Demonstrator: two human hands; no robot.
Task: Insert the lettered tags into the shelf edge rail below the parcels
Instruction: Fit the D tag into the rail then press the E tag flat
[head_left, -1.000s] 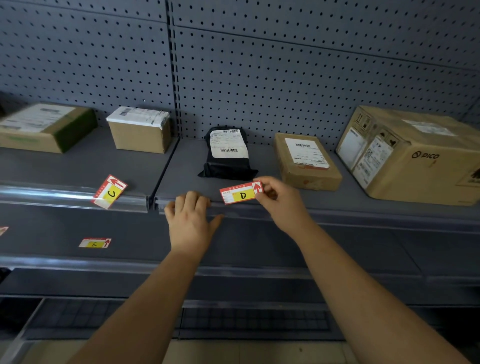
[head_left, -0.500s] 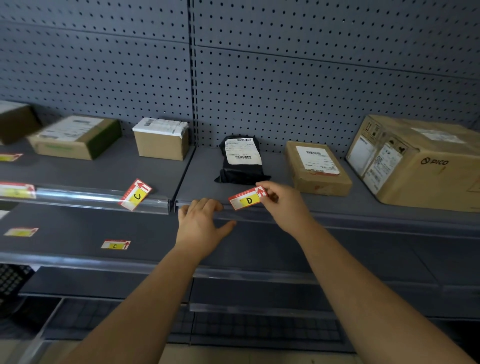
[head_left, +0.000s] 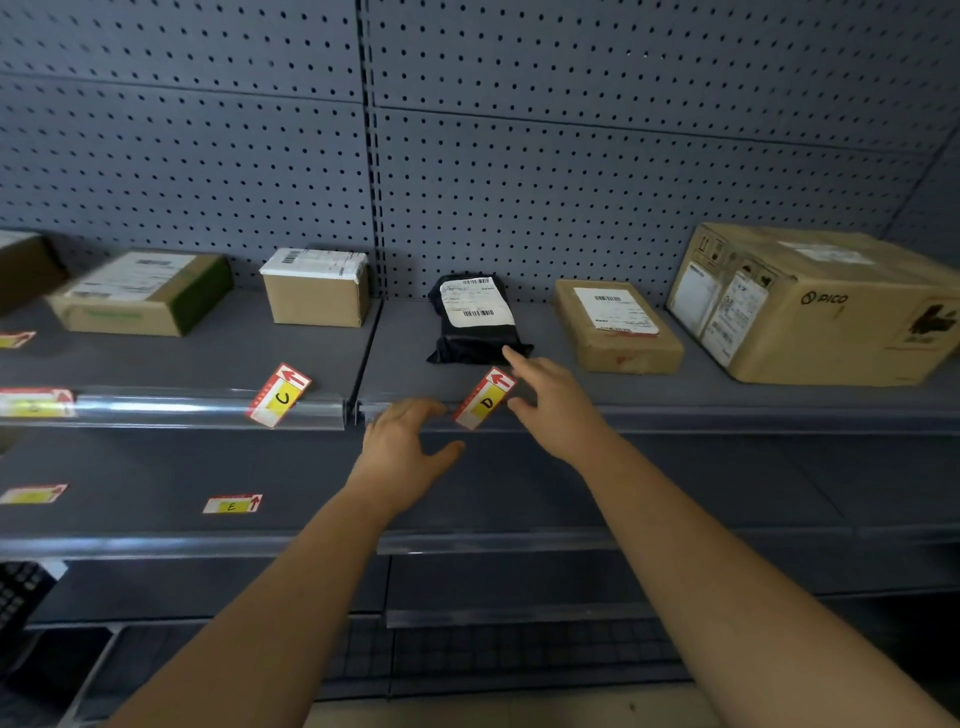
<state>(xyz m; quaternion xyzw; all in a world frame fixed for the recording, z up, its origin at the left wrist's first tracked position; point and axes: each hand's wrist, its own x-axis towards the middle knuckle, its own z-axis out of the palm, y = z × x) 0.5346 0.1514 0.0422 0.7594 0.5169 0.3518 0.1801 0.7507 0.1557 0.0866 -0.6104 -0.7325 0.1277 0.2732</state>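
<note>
While both arms reach in from the bottom, closest up is the E tag, lying flat on the lower shelf. Left hand rests loose fingers on the rail, thumb spread out. D tag sits tilted in that rail just right of it. Right hand is splayed open beside the tag, thumb maybe touching its edge, hard to tell. C tag leans in the clear rail. Black parcel sits right behind D, brown box to its right.

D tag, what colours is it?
The D tag is white with red edging, a red arrow, yellow patch; head view.
</note>
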